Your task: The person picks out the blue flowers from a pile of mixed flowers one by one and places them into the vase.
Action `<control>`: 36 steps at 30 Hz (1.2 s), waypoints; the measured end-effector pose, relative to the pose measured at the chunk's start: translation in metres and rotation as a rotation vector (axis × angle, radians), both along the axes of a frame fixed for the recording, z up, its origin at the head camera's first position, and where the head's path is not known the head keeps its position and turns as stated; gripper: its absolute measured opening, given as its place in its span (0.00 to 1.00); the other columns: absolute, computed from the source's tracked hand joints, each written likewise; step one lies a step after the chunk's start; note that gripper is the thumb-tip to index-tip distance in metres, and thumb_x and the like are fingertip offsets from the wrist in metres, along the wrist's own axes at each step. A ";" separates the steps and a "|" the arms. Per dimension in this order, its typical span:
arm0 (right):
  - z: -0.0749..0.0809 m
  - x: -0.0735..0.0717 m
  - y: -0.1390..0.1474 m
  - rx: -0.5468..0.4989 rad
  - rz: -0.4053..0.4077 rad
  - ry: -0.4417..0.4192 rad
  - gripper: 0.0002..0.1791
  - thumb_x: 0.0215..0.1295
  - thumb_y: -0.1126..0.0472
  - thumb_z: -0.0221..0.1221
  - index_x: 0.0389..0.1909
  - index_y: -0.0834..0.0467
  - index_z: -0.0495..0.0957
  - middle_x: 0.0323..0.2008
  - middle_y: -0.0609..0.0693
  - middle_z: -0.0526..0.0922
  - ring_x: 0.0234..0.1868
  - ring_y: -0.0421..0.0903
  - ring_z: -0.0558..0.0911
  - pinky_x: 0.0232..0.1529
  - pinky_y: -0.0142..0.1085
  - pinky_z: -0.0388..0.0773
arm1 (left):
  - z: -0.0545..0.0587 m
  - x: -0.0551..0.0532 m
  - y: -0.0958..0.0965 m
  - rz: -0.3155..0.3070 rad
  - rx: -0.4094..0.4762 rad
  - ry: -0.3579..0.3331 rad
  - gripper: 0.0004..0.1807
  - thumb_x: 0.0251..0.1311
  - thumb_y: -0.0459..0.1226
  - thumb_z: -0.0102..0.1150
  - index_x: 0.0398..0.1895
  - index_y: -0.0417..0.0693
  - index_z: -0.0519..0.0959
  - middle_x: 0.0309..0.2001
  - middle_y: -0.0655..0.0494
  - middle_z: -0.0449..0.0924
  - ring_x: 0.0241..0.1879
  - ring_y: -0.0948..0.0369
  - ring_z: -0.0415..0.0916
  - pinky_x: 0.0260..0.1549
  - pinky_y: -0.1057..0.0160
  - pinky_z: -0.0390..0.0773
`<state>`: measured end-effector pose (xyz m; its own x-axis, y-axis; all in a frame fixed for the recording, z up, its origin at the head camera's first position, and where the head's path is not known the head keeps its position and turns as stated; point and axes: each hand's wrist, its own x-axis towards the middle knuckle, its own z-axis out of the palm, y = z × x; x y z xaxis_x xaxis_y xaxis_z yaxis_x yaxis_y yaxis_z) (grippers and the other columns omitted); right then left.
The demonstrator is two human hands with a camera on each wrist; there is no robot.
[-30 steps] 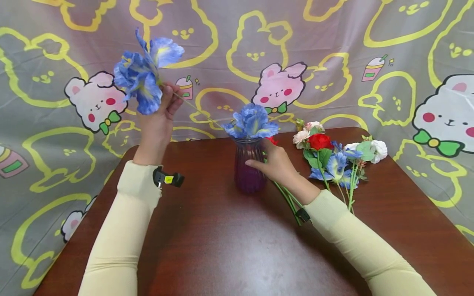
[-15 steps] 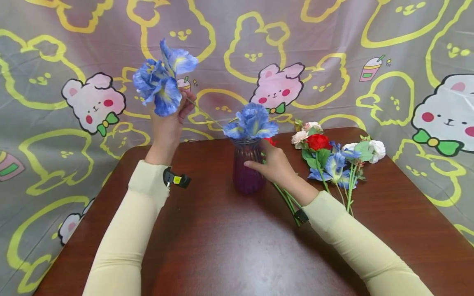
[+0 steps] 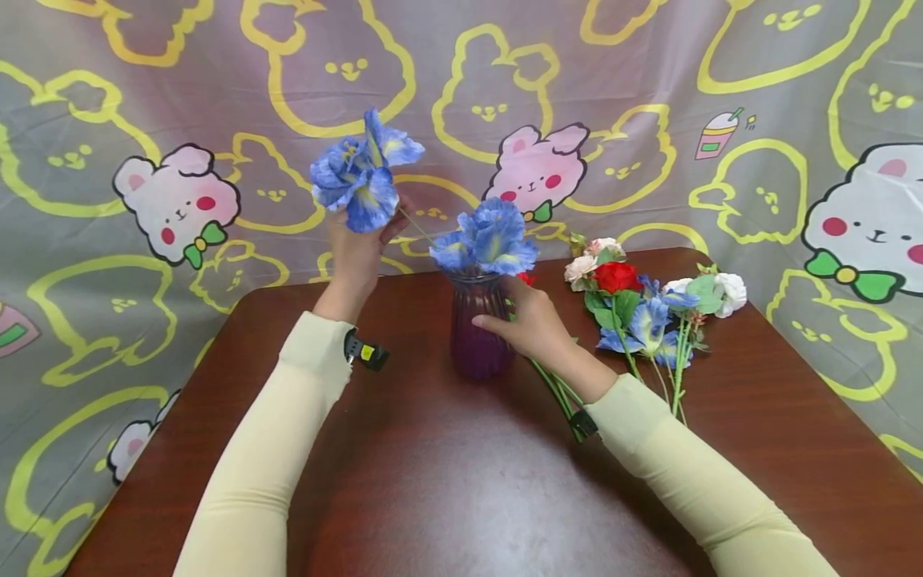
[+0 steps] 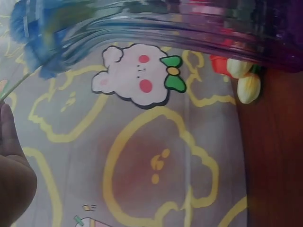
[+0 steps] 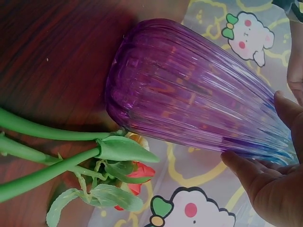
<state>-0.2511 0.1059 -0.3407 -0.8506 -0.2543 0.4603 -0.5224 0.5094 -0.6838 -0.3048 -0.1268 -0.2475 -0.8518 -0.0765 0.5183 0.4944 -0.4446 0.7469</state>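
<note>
Head view: A blue flower [image 3: 360,188] was held at ten o'clock from a purple vase [image 3: 472,344], its stem pinched in the left grip [image 3: 364,255] and angled toward the vase's mouth. The vase, stood upright on the table [image 3: 433,489] with another blue bloom [image 3: 497,236] at its top, was clasped near the neck by the right grip [image 3: 537,319]. Loose flowers [image 3: 649,322] were laid at three o'clock.

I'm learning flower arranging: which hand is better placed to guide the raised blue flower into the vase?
Probably the left hand: it holds the raised flower, whose stem slants toward the vase. The right hand is gripping the vase.
</note>
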 end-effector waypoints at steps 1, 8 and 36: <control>0.000 0.000 0.000 -0.002 0.000 -0.001 0.30 0.53 0.55 0.73 0.53 0.65 0.75 0.50 0.60 0.82 0.51 0.53 0.81 0.47 0.47 0.80 | -0.002 -0.001 0.001 -0.002 0.004 -0.006 0.05 0.59 0.27 0.63 0.37 0.33 0.81 0.33 0.41 0.82 0.36 0.51 0.83 0.42 0.55 0.82; -0.002 -0.001 0.000 -0.011 0.009 -0.005 0.32 0.54 0.55 0.73 0.56 0.66 0.73 0.54 0.61 0.80 0.54 0.55 0.80 0.49 0.49 0.79 | -0.018 -0.007 0.010 -0.015 0.011 -0.047 0.07 0.60 0.24 0.61 0.41 0.35 0.81 0.34 0.41 0.83 0.35 0.50 0.84 0.36 0.58 0.84; -0.001 -0.001 0.001 0.025 -0.026 -0.005 0.32 0.54 0.53 0.72 0.55 0.66 0.75 0.51 0.60 0.81 0.52 0.54 0.80 0.48 0.48 0.79 | -0.033 -0.010 0.033 0.025 -0.449 -0.300 0.14 0.61 0.29 0.62 0.45 0.24 0.80 0.27 0.60 0.83 0.29 0.66 0.80 0.32 0.67 0.81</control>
<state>-0.2518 0.1068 -0.3421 -0.8594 -0.2432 0.4498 -0.5052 0.5395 -0.6736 -0.3146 -0.0937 -0.2805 -0.9681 0.0745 0.2393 0.2369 -0.0398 0.9707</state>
